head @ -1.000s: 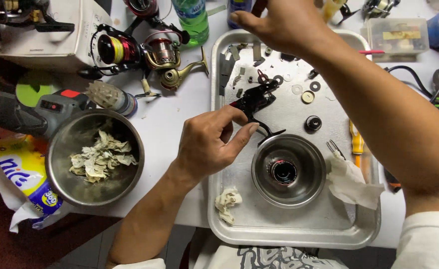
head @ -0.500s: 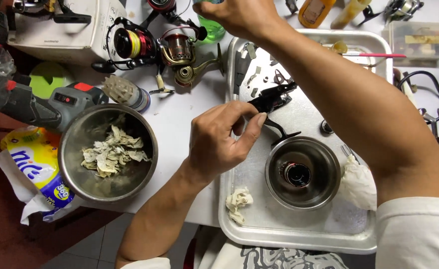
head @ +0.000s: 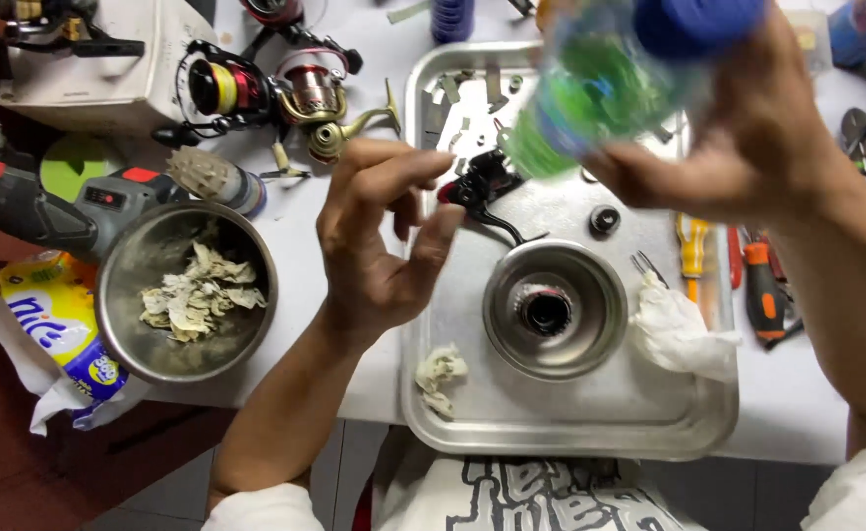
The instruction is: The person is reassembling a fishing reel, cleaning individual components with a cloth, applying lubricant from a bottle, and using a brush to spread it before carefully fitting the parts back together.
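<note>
My right hand (head: 747, 157) is shut on a green plastic bottle (head: 585, 103) with a blue cap, blurred and tilted above the far side of the steel tray (head: 570, 428). My left hand (head: 374, 246) hovers at the tray's left edge, fingers spread and holding nothing. Just past its fingertips a black reel part (head: 487, 187) with a thin bent wire lies on the tray. A small steel bowl (head: 504, 315) stands in the tray's middle with a dark round piece inside.
A larger steel bowl (head: 123, 295) of dirty paper scraps is at left, beside a cordless drill (head: 69, 206), fishing reels (head: 285, 88) and a white box (head: 108, 74). A tissue (head: 679, 329), small washers and screwdrivers (head: 693, 251) lie at right. A yellow packet (head: 54, 315) hangs off the table edge.
My right hand has come back from the far side carrying the green bottle over the tray. My left hand has let go of the black reel part and spread its fingers.
</note>
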